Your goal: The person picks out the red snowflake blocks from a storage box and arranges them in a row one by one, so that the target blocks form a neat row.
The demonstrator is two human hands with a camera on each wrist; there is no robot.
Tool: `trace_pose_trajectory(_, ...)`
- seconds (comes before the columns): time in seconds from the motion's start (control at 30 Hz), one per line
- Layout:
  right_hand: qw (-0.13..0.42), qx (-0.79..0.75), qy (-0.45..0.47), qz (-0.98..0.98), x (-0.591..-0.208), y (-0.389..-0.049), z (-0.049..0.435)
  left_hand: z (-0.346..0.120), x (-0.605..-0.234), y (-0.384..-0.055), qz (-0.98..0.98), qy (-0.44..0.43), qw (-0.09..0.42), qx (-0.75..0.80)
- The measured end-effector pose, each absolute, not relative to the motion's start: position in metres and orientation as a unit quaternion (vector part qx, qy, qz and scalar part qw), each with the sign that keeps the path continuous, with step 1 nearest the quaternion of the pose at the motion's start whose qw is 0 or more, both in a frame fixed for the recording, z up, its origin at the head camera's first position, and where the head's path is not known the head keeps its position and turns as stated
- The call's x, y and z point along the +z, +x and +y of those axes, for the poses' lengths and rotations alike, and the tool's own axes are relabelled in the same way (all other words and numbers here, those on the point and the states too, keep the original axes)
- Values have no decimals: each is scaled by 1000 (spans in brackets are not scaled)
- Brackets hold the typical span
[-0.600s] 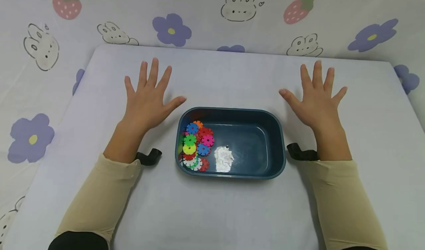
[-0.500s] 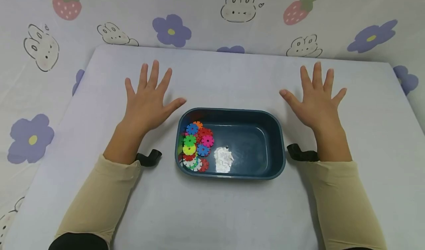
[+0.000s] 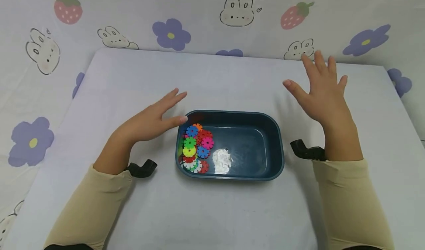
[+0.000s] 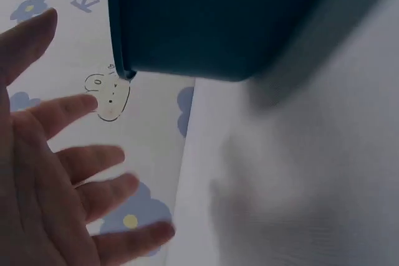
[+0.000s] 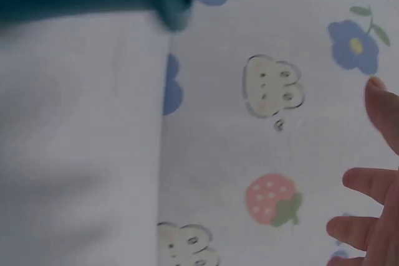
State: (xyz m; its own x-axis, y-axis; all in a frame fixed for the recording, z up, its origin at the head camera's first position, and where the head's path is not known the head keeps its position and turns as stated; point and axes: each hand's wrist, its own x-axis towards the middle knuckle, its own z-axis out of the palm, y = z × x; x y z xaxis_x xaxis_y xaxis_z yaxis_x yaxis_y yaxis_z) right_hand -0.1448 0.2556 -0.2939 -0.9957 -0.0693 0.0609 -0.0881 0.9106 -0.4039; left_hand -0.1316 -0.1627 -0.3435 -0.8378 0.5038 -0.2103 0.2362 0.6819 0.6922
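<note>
A dark teal plastic tray [image 3: 252, 146] sits mid-table with a pile of colourful notched plastic discs [image 3: 190, 143] at its left end. My left hand [image 3: 149, 119] hovers by the tray's upper left corner, fingers extended and thumb near the rim; whether it touches the rim I cannot tell. In the left wrist view its fingers [image 4: 93, 160] are spread beside the tray wall [image 4: 187, 23] and hold nothing. Raised beyond the tray's right side, my right hand [image 3: 323, 91] is spread and holds nothing. Only part of its fingers [image 5: 361, 232] shows in the right wrist view.
The white table [image 3: 216, 213] extends around the tray, its far edge meeting a patterned cloth [image 3: 199, 6] with rabbits, flowers and strawberries. Black curved pieces [image 3: 142, 168] stick out at both sleeve cuffs. Light glares off the tray floor.
My left hand has turned and moved right and nearer, toward the tray's left end. The right hand has lifted and shifted slightly right. Tray and discs stay in place.
</note>
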Motion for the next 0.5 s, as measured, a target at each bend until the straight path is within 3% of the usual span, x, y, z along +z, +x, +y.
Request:
trace_pose_trajectory(0.3, 21, 308, 158, -938, -269, -140, 205, -169, -364, -122, 785, 184, 255, 534)
trace_pose_trajectory(0.4, -27, 345, 206, -915, -273, -144, 184, -166, -372, -122, 746, 159, 262, 591)
trace_pose_trajectory(0.5, -117, 383, 247, -882, -282, -149, 165, -164, -379, -122, 725, 139, 258, 623)
